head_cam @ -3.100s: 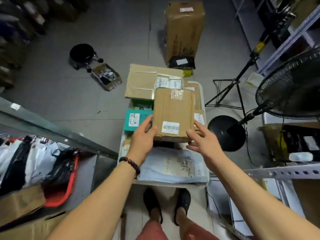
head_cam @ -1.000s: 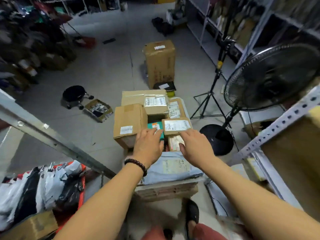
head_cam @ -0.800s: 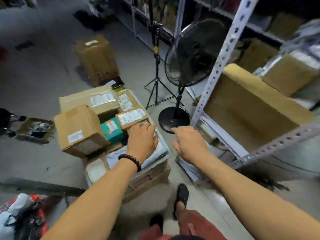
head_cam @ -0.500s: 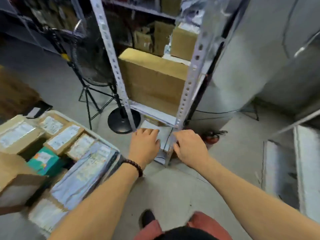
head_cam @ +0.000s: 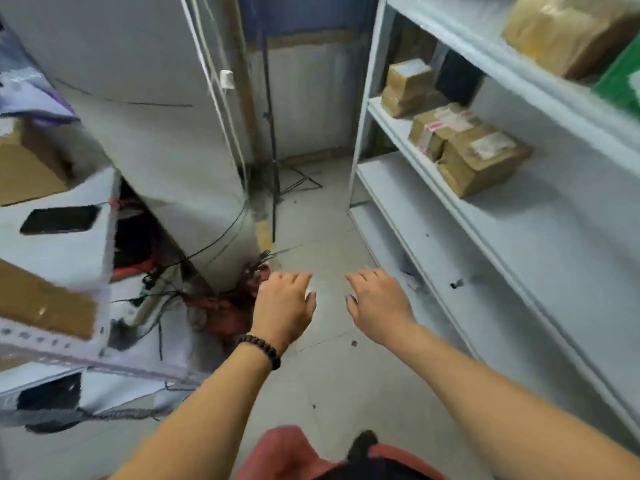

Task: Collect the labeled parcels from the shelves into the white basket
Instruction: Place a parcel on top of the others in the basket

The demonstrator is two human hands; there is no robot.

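My left hand, with a bead bracelet at the wrist, and my right hand hover side by side over the floor, fingers relaxed and holding nothing. A white shelf unit stands to the right. On its middle shelf lie several brown labeled parcels: a box with a white label, one with red tape and a stacked pair farther back. A tan parcel sits on the top shelf. The white basket is out of view.
A grey pillar with cables and a red bundle at its foot stands left of the aisle. Another rack at left holds cardboard boxes and a black phone. A tripod pole stands at the back.
I set a brown box among the parcels in the basket, let go, and turned right. The basket and fan have left the view; the white shelves with parcels now show.
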